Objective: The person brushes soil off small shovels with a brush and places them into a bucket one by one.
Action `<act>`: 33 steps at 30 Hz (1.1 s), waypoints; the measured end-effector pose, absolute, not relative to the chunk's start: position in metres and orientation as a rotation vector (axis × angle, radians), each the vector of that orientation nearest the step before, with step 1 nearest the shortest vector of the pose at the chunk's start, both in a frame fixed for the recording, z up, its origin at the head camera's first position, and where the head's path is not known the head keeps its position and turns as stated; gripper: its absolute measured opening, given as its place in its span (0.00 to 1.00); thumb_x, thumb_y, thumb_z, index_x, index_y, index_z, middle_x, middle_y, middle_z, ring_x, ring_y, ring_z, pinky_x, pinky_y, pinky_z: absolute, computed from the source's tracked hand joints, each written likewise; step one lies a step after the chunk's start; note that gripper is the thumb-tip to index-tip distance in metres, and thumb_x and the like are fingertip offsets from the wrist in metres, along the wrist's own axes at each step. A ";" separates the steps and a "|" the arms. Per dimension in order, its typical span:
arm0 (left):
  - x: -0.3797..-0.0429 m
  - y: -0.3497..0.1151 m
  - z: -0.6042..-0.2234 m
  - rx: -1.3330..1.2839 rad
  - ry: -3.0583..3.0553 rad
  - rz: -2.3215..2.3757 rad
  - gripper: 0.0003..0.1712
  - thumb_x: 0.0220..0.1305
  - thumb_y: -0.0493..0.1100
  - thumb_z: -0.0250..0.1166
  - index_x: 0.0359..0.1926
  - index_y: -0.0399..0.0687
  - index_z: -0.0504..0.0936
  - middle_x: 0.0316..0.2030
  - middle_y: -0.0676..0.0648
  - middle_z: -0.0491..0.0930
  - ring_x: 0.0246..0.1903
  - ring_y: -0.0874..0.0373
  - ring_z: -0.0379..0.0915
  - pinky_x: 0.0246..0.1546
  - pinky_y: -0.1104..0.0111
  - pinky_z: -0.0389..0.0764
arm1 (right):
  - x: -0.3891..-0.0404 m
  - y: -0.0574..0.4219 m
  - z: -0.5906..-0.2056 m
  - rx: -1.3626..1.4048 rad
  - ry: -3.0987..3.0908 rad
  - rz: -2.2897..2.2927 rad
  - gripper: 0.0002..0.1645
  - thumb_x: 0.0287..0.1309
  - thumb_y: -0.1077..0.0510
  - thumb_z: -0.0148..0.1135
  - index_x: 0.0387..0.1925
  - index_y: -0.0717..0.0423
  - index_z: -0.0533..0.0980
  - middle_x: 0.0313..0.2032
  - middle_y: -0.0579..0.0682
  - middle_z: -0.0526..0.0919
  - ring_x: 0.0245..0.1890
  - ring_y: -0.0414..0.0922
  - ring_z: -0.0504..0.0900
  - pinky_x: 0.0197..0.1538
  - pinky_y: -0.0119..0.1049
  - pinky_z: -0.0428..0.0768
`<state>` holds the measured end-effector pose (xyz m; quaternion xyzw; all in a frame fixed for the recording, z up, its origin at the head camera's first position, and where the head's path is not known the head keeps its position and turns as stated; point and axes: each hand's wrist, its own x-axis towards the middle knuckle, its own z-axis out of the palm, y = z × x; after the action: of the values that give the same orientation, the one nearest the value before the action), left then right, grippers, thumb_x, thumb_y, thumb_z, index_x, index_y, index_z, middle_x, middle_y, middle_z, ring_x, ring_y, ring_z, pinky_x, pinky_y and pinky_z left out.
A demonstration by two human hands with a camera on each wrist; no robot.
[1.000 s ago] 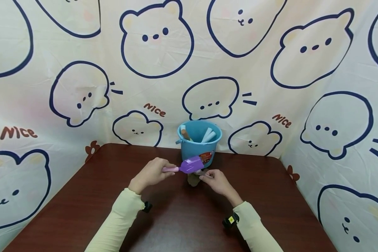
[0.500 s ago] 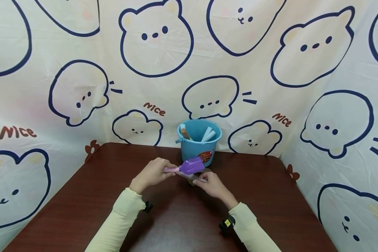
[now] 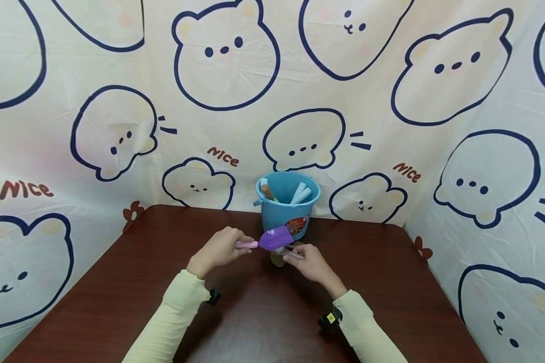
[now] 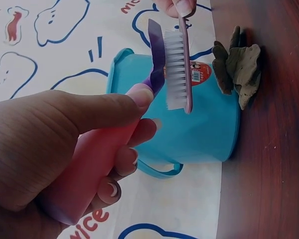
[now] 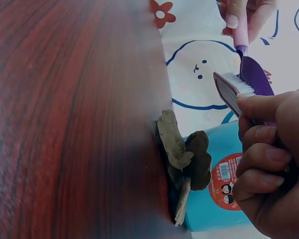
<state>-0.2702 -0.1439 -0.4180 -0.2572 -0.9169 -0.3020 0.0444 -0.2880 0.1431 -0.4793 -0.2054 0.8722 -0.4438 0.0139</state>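
My left hand [image 3: 220,251] grips the pink handle [image 4: 104,154] of a small shovel, with its purple blade [image 3: 274,238] raised over the table and pointing right. In my right hand [image 3: 312,263] is a scrubbing brush [image 4: 177,69] with white bristles and a pinkish back. The bristles face the underside of the blade, right at its surface. Below the brush, several grey-brown lumps [image 5: 182,149], looking like clay or stone pieces, sit on the table in front of the bucket.
A light blue bucket [image 3: 278,217] stands at the back of the dark wood table [image 3: 263,317], near the printed cloth wall. Rolled white pieces [image 3: 301,193] and a brown stick-like piece [image 3: 267,191] poke up inside it.
The brush slid left under the shovel blade, toward the handle, then came back right. My left hand and the shovel have stayed almost still.
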 end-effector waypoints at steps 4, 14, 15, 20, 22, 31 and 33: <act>-0.269 -0.144 -0.418 -0.783 -2.812 -0.926 0.14 0.62 0.42 0.73 0.49 0.45 0.90 0.40 0.48 0.90 0.35 0.60 0.87 0.37 0.69 0.86 | -0.289 0.145 -0.478 -0.624 2.722 -1.395 0.16 0.65 0.49 0.68 0.27 0.56 0.81 0.18 0.45 0.72 0.20 0.41 0.69 0.23 0.33 0.67; -0.268 -0.147 -0.417 -0.779 -2.832 -0.959 0.15 0.63 0.43 0.73 0.50 0.46 0.90 0.40 0.47 0.90 0.35 0.60 0.86 0.38 0.68 0.86 | -0.294 0.153 -0.479 -0.588 2.744 -1.411 0.18 0.66 0.50 0.67 0.29 0.61 0.82 0.18 0.45 0.73 0.18 0.40 0.69 0.22 0.33 0.67; -0.268 -0.148 -0.417 -0.776 -2.834 -0.968 0.15 0.63 0.43 0.72 0.50 0.46 0.90 0.40 0.47 0.90 0.35 0.60 0.86 0.38 0.67 0.86 | -0.295 0.154 -0.479 -0.587 2.748 -1.411 0.19 0.66 0.49 0.67 0.29 0.62 0.82 0.18 0.46 0.73 0.19 0.40 0.69 0.22 0.33 0.67; -0.267 -0.151 -0.417 -0.772 -2.841 -1.009 0.14 0.64 0.44 0.72 0.50 0.46 0.90 0.41 0.47 0.90 0.36 0.59 0.87 0.39 0.65 0.86 | -0.296 0.158 -0.477 -0.553 2.751 -1.422 0.19 0.66 0.49 0.67 0.30 0.62 0.83 0.17 0.46 0.73 0.19 0.41 0.68 0.22 0.34 0.67; -0.268 -0.152 -0.417 -0.775 -2.839 -1.014 0.14 0.65 0.45 0.71 0.49 0.46 0.90 0.41 0.47 0.90 0.36 0.59 0.87 0.39 0.65 0.86 | -0.297 0.159 -0.476 -0.544 2.754 -1.429 0.18 0.65 0.49 0.68 0.30 0.61 0.83 0.17 0.46 0.72 0.19 0.41 0.68 0.22 0.33 0.66; -0.270 -0.154 -0.415 -0.794 -2.846 -1.028 0.15 0.65 0.46 0.71 0.49 0.46 0.90 0.41 0.46 0.90 0.38 0.57 0.87 0.41 0.64 0.86 | -0.299 0.167 -0.473 -0.538 2.777 -1.463 0.17 0.64 0.51 0.69 0.28 0.62 0.83 0.17 0.46 0.74 0.18 0.41 0.68 0.21 0.34 0.67; -0.270 -0.154 -0.414 -0.787 -2.853 -1.027 0.15 0.65 0.46 0.71 0.49 0.46 0.90 0.41 0.46 0.90 0.38 0.57 0.87 0.41 0.63 0.86 | -0.299 0.168 -0.473 -0.526 2.776 -1.468 0.16 0.64 0.51 0.69 0.28 0.59 0.83 0.17 0.46 0.75 0.18 0.41 0.68 0.21 0.34 0.67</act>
<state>-0.2698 -0.1537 -0.4142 -0.2513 -0.9107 -0.3279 0.0045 -0.2992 0.1679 -0.4728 -0.1651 0.8717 -0.4609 -0.0211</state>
